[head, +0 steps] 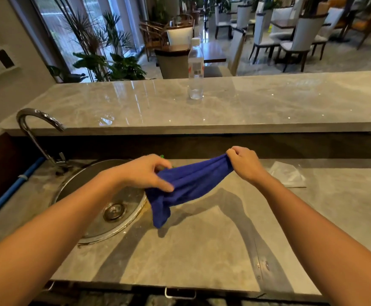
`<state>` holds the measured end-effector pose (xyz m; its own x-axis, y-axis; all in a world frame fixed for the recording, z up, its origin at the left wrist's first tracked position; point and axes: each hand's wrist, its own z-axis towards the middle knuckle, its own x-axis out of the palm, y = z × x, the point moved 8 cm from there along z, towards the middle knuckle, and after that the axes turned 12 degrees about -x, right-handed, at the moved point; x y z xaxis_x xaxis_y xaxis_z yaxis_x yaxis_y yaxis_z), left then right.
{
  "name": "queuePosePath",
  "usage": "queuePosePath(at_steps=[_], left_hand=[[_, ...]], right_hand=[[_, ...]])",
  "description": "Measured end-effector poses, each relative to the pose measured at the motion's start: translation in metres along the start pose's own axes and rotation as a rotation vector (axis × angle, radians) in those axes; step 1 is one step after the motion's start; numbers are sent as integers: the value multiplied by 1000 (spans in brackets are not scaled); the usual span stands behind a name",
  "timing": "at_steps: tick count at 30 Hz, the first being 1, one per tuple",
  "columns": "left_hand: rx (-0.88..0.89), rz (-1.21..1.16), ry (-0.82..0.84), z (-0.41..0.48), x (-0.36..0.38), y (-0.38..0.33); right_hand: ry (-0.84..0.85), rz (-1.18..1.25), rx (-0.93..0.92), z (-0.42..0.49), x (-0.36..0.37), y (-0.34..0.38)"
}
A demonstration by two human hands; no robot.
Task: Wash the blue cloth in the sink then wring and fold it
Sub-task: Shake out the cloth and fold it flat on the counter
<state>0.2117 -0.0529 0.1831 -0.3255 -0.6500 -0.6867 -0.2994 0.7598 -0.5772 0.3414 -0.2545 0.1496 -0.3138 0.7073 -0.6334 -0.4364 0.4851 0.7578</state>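
1. Task item. The blue cloth is held in the air between both hands, over the table, at 3 o'clock from the sink. It is bunched lengthwise and runs from 8 o'clock up to 2 o'clock. A loose end hangs below the left hand, just beside the sink rim. Whether its tip touches the table cannot be told.

2. Hands. The left hand grips the lower end of the cloth, with the thumb laid across the fabric and the fingers curled round it. The right hand is closed in a fist round the upper end, which is gathered tight inside it.

3. Sink area. The sink is round and of steel, with a drain in its floor. A curved tap stands at 10 o'clock from the sink. A blue pipe runs along the wall at 9 o'clock.

4. Other items. A clear plastic sheet lies on the table at 3 o'clock from the right hand. A clear bottle with a white cap stands upright on the raised ledge at 12 o'clock.

5. Markings. The bottle label carries red marks and a dark block. Its writing is too blurred to read.
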Motion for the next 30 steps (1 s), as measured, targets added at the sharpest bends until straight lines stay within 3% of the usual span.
queuePosePath(at_steps=[2, 3, 6, 10, 14, 23, 27, 30], left_hand=[[-64, 445, -138, 8, -3, 14], [-87, 516, -221, 8, -12, 16], [-84, 407, -420, 2, -40, 13], [-127, 216, -338, 3, -44, 22], [-204, 210, -295, 12, -43, 44], [-194, 145, -795, -6, -82, 52], [-109, 106, -774, -26, -47, 66], [-132, 222, -544, -17, 29, 109]], right_hand=[[38, -46, -2, 1, -1, -2], [36, -54, -1, 0, -3, -3], [-29, -28, 11, -3, -12, -9], [8, 4, 11, -3, -11, -13], [32, -80, -22, 1, -10, -17], [-82, -262, -246, 7, -39, 10], [-54, -283, -308, -22, -23, 1], [253, -348, -211, -59, 39, -39]])
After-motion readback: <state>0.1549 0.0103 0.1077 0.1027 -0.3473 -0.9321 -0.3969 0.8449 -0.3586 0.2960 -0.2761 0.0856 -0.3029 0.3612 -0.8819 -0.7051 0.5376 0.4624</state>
